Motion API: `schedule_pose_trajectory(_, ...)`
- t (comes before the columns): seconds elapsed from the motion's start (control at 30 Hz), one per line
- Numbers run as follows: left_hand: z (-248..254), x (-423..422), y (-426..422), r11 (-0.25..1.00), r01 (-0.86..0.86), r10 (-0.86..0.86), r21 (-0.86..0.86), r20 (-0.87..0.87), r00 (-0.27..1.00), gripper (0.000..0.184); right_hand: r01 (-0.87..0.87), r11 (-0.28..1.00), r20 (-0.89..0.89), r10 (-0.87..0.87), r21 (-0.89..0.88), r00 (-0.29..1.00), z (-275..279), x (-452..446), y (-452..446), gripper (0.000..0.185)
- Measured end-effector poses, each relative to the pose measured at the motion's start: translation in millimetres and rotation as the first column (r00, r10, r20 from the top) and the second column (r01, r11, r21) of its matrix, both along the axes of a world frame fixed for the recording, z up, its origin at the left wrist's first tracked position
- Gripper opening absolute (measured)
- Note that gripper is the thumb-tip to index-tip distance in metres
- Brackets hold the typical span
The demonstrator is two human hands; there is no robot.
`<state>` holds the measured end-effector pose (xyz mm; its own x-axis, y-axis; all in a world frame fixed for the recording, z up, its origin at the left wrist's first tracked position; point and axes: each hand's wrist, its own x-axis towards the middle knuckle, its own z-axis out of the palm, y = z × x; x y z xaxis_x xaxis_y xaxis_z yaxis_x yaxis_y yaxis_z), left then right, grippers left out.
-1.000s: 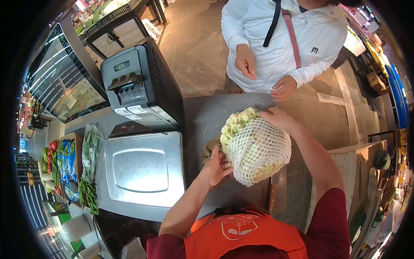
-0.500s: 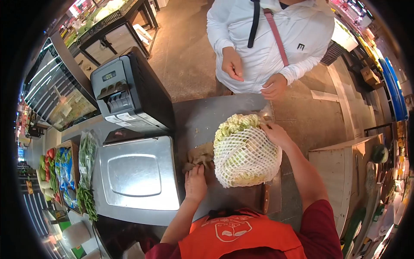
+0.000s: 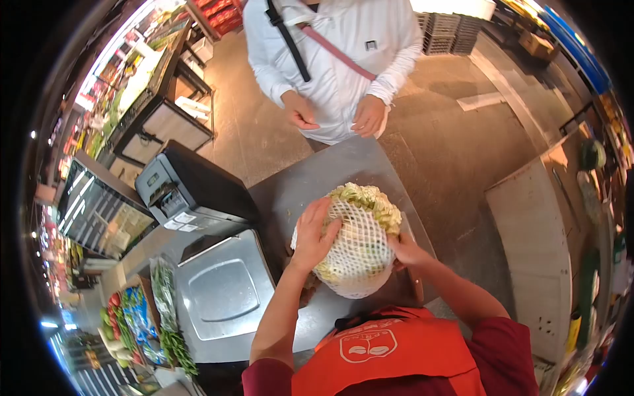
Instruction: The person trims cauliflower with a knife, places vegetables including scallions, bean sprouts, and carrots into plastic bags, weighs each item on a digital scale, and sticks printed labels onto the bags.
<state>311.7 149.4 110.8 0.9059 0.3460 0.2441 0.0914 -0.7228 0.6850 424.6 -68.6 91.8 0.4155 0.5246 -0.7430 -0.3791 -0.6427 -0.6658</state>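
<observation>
A large Chinese cabbage in a white foam net sits on the grey counter, its frilly pale-green leaves showing at the far end. My left hand lies against its upper left side, thumb apart from the fingers. On the opposite side, my right hand grips the cabbage, with some fingertips hidden beneath it. Between both hands the cabbage is held, its underside out of sight.
Left of the cabbage are a scale's metal tray and its black printer unit. Bagged greens and a vegetable basket lie farther left. Across the counter stands a person in a white jacket.
My left hand has moved from the brown scraps on the counter up onto the cabbage. My right hand has shifted lower along its right side. The camera view has turned.
</observation>
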Motion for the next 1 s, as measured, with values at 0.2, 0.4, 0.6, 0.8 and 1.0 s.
schedule_pose_trajectory(0.2, 36.4, 41.8, -0.7, 0.850, 0.520, -0.423, 0.088, -0.473, 0.772, 0.044, 0.094, 0.995, -0.060, -0.092, 0.027, 0.994, -3.1, -47.7, -29.4, 0.060)
schedule_pose_trajectory(0.4, 35.5, 83.9, 6.0, 0.734, 0.678, -0.487, 0.033, -0.671, 0.559, 0.027, -0.049, 0.999, 0.513, 0.029, 0.025, 0.858, -32.5, -44.0, -58.8, 0.054)
schedule_pose_trajectory(0.6, 56.2, 53.2, 7.1, 0.696, 0.714, -0.613, 0.083, -0.450, 0.650, 0.013, -0.029, 0.999, 0.756, 0.052, -0.044, 0.652, -53.3, -58.9, -93.7, 0.045)
schedule_pose_trajectory(0.8, 57.9, -37.4, 20.8, 0.856, 0.509, -0.403, 0.092, -0.498, 0.768, 0.013, 0.005, 0.992, 0.753, 0.091, -0.124, 0.652, -68.9, -60.9, -103.3, 0.036)
schedule_pose_trajectory(1.0, 17.1, -76.1, 19.0, 0.940, 0.282, -0.191, 0.194, -0.389, 0.901, 0.019, 0.252, 0.968, 0.742, -0.175, 0.009, 0.647, -63.4, -53.4, -119.6, 0.033)
